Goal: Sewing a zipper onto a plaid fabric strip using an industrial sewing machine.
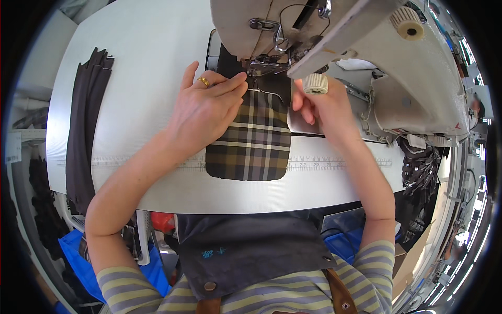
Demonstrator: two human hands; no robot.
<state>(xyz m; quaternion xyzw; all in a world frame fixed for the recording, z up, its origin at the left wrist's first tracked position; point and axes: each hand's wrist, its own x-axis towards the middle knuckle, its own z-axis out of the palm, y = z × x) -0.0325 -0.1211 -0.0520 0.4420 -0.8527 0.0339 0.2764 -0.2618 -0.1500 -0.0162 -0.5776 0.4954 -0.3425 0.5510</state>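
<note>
A plaid pocket-shaped cloth piece (250, 152) in black, olive and white lies on dark fabric (230, 64) under the needle of a sewing machine (266, 65). Its top edge is by the presser foot. My left hand (206, 104), with a ring on one finger, rests flat over the plaid piece's left side; the fingers are stretched toward the needle and the thumb is spread. At the right edge of the fabric my right hand (328, 107) is curled, its fingers partly behind a cream knob (315, 83). Whatever those fingers hold is hidden.
Dark folded strips (88, 125) hang over the table's left side. A printed ruler (141, 161) runs along the white table (151, 201). The machine arm (423, 68) overhangs the right. A bundle of dark pieces (418, 170) hangs at the right edge; blue bags (78, 256) are below.
</note>
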